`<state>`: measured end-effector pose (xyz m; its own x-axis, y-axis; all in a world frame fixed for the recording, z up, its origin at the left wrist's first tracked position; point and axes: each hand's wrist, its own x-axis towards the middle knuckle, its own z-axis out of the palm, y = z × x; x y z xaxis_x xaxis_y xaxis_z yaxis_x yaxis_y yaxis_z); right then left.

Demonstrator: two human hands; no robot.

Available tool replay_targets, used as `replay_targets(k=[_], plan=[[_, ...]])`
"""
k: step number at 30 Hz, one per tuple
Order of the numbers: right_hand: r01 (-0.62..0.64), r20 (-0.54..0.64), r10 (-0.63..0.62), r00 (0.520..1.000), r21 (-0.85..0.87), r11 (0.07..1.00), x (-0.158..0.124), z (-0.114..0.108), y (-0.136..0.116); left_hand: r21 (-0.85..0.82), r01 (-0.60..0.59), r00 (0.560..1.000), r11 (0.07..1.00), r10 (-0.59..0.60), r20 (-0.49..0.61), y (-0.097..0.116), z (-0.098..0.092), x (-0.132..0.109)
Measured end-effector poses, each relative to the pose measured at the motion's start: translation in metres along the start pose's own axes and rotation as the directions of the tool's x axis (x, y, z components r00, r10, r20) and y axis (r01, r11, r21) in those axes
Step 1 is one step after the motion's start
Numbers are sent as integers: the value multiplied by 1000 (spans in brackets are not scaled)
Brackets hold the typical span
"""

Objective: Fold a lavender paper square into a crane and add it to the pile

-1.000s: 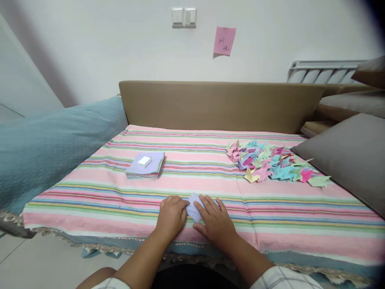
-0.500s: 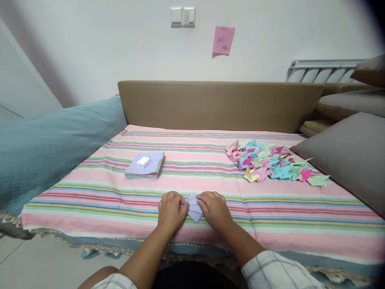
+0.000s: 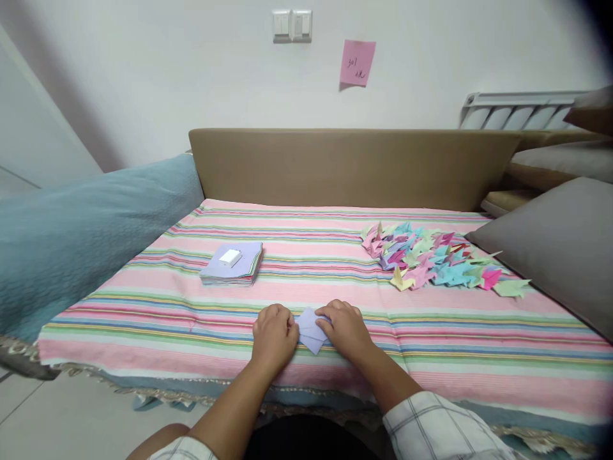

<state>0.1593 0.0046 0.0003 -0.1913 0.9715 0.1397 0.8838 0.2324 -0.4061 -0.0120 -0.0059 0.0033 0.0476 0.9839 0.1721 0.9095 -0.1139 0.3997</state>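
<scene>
We seem to be mid-fold: the paper [image 3: 311,330] lies at the lower middle of the frame, its layers too small to read surely. Our left hand [image 3: 274,338], curled nearly closed, pinches its left side; our right hand [image 3: 347,328], likewise curled, pinches the right. Next calls for lining up edges before creasing.

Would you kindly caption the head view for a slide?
Left hand and right hand at a folded lilac paper; paper stack and colourful origami beyond.
</scene>
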Motion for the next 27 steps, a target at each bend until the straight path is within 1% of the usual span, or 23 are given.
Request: replay_targets(k=[4, 6, 10, 15, 19, 22, 25, 27], plan=[[-19, -28, 21, 999, 41, 999, 1, 4, 2, 1, 14, 1000, 1000, -14, -7, -1, 0, 0], [-23, -40, 25, 999, 53, 998, 0, 5, 3, -19, 1, 1000, 1000, -2, -15, -3, 1, -1], [-31, -49, 35, 998, 62, 998, 0, 7, 3, -54, -63, 997, 997, 61, -36, -8, 7, -3], [-12, -76, 14, 997, 39, 999, -2, 9, 4, 18, -160, 987, 987, 160, -14, -12, 13, -5], [58, -154, -60, 986, -19, 998, -7, 13, 4, 35, -165, 986, 986, 165, 4, -11, 12, -5], [155, -214, -171, 962, -89, 984, -12, 14, 3, 25, -156, 988, 987, 156, 16, -10, 11, -5], [235, -185, -257, 949, -135, 963, -17, 14, 3, 27, -148, 989, 989, 147, 32, -9, 10, -6], [243, -152, -264, 952, -148, 959, -18, 13, 4, 35, -148, 989, 988, 147, 35, -9, 9, -6]])
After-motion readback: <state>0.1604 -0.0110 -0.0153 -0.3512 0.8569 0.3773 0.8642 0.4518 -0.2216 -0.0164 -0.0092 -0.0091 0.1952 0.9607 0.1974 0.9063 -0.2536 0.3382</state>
